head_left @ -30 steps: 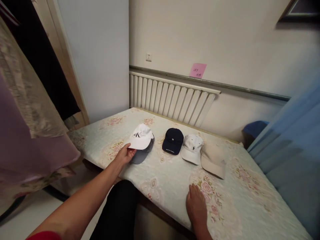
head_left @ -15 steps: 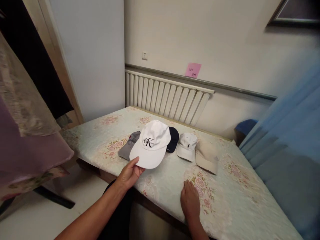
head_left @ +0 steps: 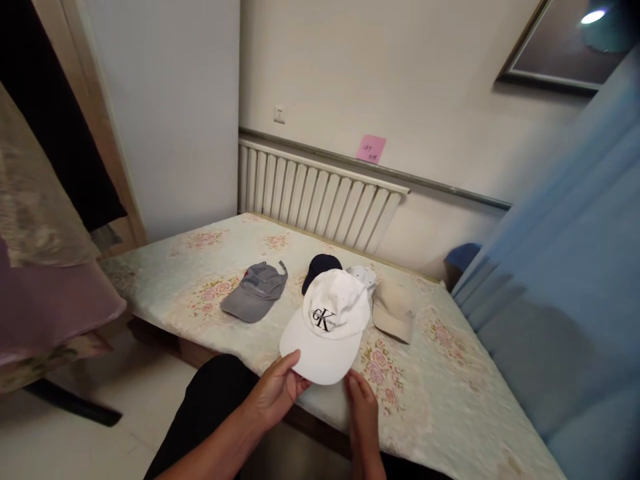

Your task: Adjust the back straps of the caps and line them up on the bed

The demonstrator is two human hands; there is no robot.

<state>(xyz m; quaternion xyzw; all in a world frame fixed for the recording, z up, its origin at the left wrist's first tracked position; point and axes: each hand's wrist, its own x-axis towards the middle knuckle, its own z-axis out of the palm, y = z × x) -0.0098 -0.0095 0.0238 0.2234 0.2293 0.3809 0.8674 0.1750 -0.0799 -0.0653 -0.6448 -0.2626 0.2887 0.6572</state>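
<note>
My left hand [head_left: 280, 390] grips the front of a white baseball cap [head_left: 340, 300], thumb on top of the brim and fingers beneath. Black letters mark the front of this cap, which is tilted toward me above the bed. At the brim's right edge, my right hand [head_left: 364, 410] has its fingers curled against it; the fingertips are partly hidden. Behind the held cap lie a black cap [head_left: 321, 268] and a second white cap [head_left: 364, 275], both partly covered by it. A beige cap [head_left: 395, 308] rests to the right, and a grey cap [head_left: 256, 293] to the left.
The caps lie on a bed with a floral cover [head_left: 450, 393]. Beyond it are a radiator [head_left: 320, 200] and a wall with a pink note [head_left: 371, 148]. A blue curtain [head_left: 560, 267] hangs at right; clothes [head_left: 55, 293] hang at left.
The white cap in my left hand has moved right and closer to me, uncovering the grey cap. My right hand has come off the bed cover to the cap's brim. The view has shifted slightly.
</note>
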